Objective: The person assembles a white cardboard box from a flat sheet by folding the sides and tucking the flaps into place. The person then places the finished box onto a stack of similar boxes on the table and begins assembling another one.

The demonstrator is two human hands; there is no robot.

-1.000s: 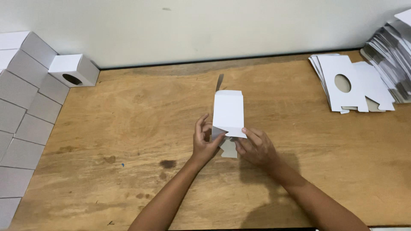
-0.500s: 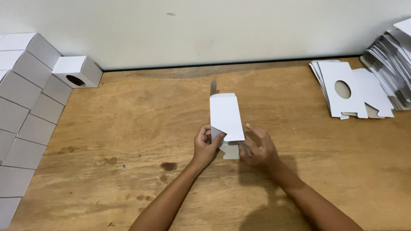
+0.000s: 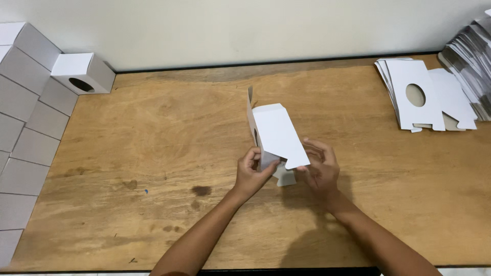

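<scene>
A half-folded white cardboard box point(image 3: 275, 132) is held up just above the wooden table point(image 3: 153, 153), its long panel tilted toward me and a side flap sticking up at the far end. My left hand point(image 3: 251, 173) grips its near left corner, thumb pressing a small bottom flap. At the near right edge of the box my right hand point(image 3: 321, 167) has its fingers curled against the panel.
Finished white boxes point(image 3: 23, 128) are stacked in rows along the left edge, one more with a round hole point(image 3: 82, 73) at the back left. Flat box blanks with oval cut-outs point(image 3: 422, 94) lie at the back right beside a taller pile point(image 3: 473, 56).
The box has opened from nearly flat into a raised shape and tilted right. Both hands stay at its near end, working the bottom flaps.
</scene>
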